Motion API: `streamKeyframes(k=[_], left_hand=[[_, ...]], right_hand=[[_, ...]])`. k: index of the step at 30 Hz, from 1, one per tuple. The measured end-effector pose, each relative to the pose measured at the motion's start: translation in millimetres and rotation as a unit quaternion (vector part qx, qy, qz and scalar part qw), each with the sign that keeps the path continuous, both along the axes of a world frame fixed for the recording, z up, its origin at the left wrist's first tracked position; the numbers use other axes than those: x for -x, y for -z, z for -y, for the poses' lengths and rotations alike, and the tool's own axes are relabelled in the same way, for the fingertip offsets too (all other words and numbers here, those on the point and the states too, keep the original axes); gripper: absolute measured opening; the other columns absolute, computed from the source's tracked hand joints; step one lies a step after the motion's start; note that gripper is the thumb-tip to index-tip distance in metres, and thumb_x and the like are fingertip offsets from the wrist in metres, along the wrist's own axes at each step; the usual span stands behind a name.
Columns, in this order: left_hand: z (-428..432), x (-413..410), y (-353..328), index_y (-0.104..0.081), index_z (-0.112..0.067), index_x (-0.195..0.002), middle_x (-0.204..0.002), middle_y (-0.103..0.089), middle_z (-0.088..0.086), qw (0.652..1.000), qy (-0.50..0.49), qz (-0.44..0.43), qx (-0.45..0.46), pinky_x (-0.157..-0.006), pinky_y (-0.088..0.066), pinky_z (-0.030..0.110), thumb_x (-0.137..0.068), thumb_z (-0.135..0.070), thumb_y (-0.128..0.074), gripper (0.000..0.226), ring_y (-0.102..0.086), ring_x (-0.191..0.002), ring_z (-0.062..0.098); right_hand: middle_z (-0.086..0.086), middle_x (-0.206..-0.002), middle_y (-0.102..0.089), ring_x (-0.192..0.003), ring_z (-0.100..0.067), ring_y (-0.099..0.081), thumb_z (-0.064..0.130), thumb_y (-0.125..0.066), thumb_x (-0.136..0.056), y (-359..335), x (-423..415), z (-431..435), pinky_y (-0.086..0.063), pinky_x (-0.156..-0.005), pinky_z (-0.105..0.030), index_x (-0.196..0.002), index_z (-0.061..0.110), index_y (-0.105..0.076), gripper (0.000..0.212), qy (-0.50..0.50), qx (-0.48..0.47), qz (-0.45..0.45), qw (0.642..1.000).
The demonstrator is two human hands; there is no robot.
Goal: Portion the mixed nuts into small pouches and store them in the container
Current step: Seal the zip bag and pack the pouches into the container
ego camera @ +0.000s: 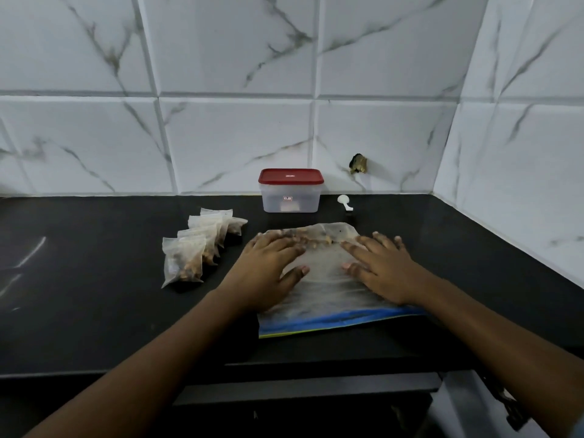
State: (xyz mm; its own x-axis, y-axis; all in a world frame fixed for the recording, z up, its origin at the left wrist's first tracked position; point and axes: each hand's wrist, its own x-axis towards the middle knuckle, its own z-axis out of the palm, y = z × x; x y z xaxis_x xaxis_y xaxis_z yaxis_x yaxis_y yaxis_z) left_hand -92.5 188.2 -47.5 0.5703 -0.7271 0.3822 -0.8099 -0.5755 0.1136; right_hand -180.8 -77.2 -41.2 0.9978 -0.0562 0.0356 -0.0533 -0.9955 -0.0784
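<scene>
While both palms lie flat on the large zip bag (328,298), the main risk is to the few mixed nuts (311,240) bunched under the plastic just at the fingertips: pressing hard could crush them. Whether the blue zip edge back by the wrists is sealed cannot be told, so lifting the bag carelessly could spill them onto the black counter (94,295). The slick film could also slide under uneven pressure, since neither hand pinches it. An outward sweep of the left hand (271,267) might knock the row of filled pouches (196,248) lying just to its outer side. That hand is spread, fingers straight and fanned, thumb angled inward. The right hand (382,267) mirrors it, flat and spread, holding nothing, only pressing. Well ahead of the fingertips stands the container (290,197) with its red lid (290,177) on, so the pouches are not yet stored; a white scoop (344,202) lies ahead of the right hand
</scene>
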Motion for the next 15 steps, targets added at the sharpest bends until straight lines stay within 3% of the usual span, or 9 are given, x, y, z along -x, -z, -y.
streamKeyframes(k=[2,4,5,9,15], left_hand=[[-6,23,-12,-0.074,-0.03,-0.12,-0.118,-0.071,-0.013,0.994,0.062,-0.026,0.085,-0.1,-0.051,0.04,-0.1,-0.055,-0.048,0.041,-0.059,-0.115,0.008],[-10,50,-19,-0.077,-0.031,-0.104,-0.098,-0.068,-0.017,0.988,0.095,-0.092,0.076,-0.08,-0.055,0.033,-0.098,-0.05,-0.059,0.026,-0.06,-0.09,0.001],[-12,60,-19,-0.076,-0.032,-0.102,-0.096,-0.066,-0.017,0.987,0.1,-0.115,0.046,-0.076,-0.055,0.031,-0.097,-0.051,-0.061,0.025,-0.06,-0.087,0.001],[-15,75,-5,-0.071,-0.033,-0.109,-0.102,-0.06,-0.016,0.985,0.096,-0.138,-0.031,-0.082,-0.054,0.029,-0.096,-0.047,-0.067,0.02,-0.057,-0.091,0.0],[-14,71,4,-0.072,-0.023,-0.117,-0.11,-0.067,-0.003,0.989,0.069,-0.128,-0.02,-0.09,-0.05,0.032,-0.102,-0.027,-0.06,0.019,-0.061,-0.102,0.013]], right_hand=[[0.007,-0.135,-0.062,-0.131,-0.02,-0.052,0.048,-0.047,-0.107,-16,16,-8,-0.043,-0.11,-0.042,-0.138,0.037,-0.06,0.036,-0.091,-0.071,0.075,0.991],[0.016,-0.101,-0.071,-0.098,-0.007,-0.066,0.032,-0.064,-0.102,-32,32,-15,-0.052,-0.087,-0.03,-0.103,0.037,-0.07,0.008,-0.157,-0.124,0.053,0.978],[0.016,-0.094,-0.07,-0.09,-0.006,-0.066,0.029,-0.068,-0.099,-40,39,-19,-0.052,-0.081,-0.026,-0.095,0.037,-0.07,0.009,-0.176,-0.136,0.017,0.975],[0.015,-0.1,-0.065,-0.094,-0.004,-0.062,0.034,-0.076,-0.093,-39,54,-27,-0.051,-0.082,-0.023,-0.102,0.034,-0.068,0.011,-0.211,-0.127,-0.109,0.963],[0.018,-0.104,-0.065,-0.1,-0.003,-0.061,0.03,-0.068,-0.1,-14,58,-23,-0.048,-0.084,-0.018,-0.111,0.034,-0.068,0.011,-0.211,-0.138,-0.035,0.967]])
